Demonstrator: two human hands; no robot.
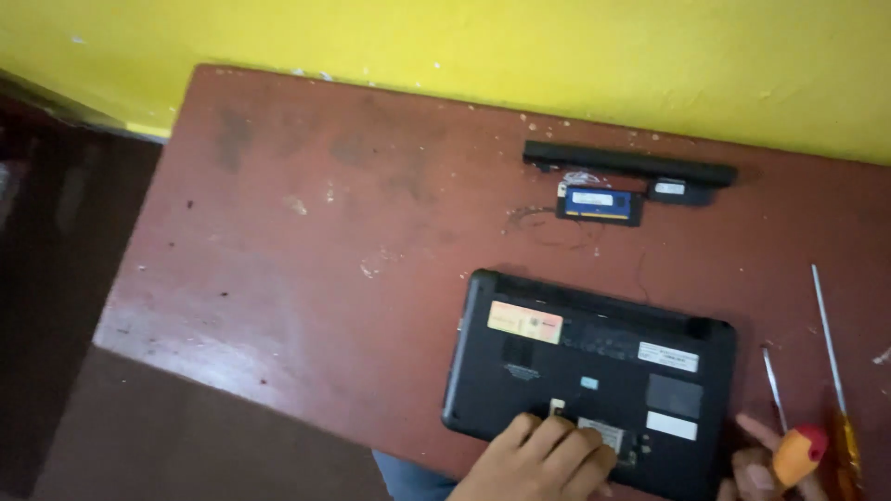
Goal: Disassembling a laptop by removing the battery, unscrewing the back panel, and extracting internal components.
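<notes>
I look down on a reddish-brown table (306, 241) set against a yellow wall (520, 46). Near the table's front edge, toward its right end, a small black laptop (594, 362) lies upside down, its underside facing up with an orange sticker and several white labels on it.

My left hand (543, 459) lies flat on the laptop's base at its front edge, fingers close together and slightly curled, pressing on the open memory slot area; it grips nothing.

My right hand (766, 468) sits at the table's front right corner, just beside the laptop's right edge. It is closed around the red and yellow handle of a screwdriver (800, 453), with one finger stretched toward the laptop. Whether the thin metal shaft (774, 388) running away from that handle belongs to it, I cannot tell.

A second, longer screwdriver (832, 371) with an amber handle lies along the table's right edge.

Toward the back edge, well apart from the laptop, a long black battery bar (629, 165) lies parallel to the wall. Just in front of it rest a blue memory module (599, 204) and a small black part (668, 189).
</notes>
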